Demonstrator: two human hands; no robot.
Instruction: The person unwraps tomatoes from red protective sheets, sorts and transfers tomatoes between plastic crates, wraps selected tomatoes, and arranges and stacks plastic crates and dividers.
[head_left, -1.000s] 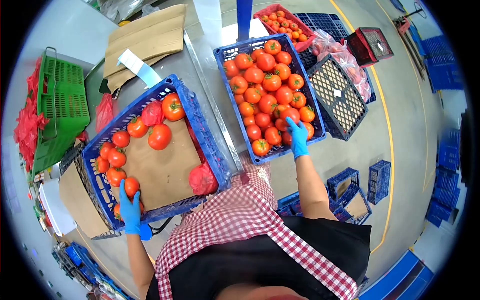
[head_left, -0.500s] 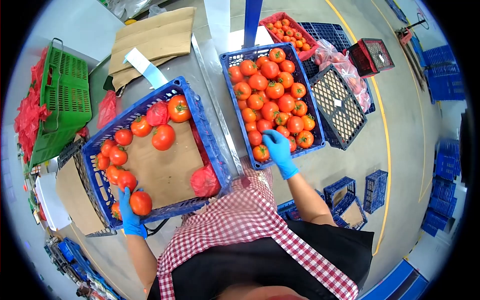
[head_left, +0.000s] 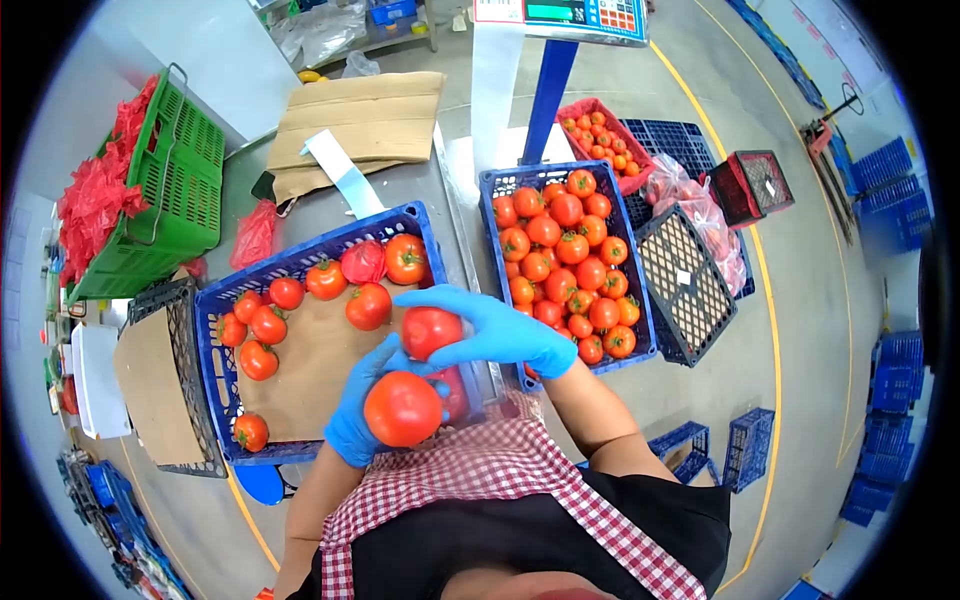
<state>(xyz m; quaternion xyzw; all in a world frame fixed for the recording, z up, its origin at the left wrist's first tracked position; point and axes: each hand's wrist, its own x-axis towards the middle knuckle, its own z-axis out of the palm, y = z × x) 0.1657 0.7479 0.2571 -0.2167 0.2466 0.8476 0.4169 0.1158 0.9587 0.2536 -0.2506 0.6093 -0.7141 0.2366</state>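
Note:
Both hands wear blue gloves and meet over the front right part of the left blue crate [head_left: 212, 385]. My left hand [head_left: 352, 412] is closed around a large red tomato [head_left: 403, 409]. Just above it, my right hand [head_left: 500, 330] grips another red tomato [head_left: 430, 331] between thumb and fingers. Inside the left crate, tomatoes [head_left: 268, 323] line the back and left side on brown cardboard [head_left: 310, 385], with a red bag-wrapped item [head_left: 363, 262] among them. The right blue crate [head_left: 487, 205] is full of tomatoes [head_left: 565, 210].
A green crate [head_left: 180, 170] with red bags stands at the left. Flat cardboard [head_left: 355, 115] lies behind the left crate. A scale display on a blue post [head_left: 550, 100] rises behind the right crate. Black crates [head_left: 687, 285] and bagged tomatoes [head_left: 700, 205] are at the right.
My left hand has lifted a large tomato from the left crate's front corner and moved right. My right hand has left the right crate and come over the left one, holding a tomato.

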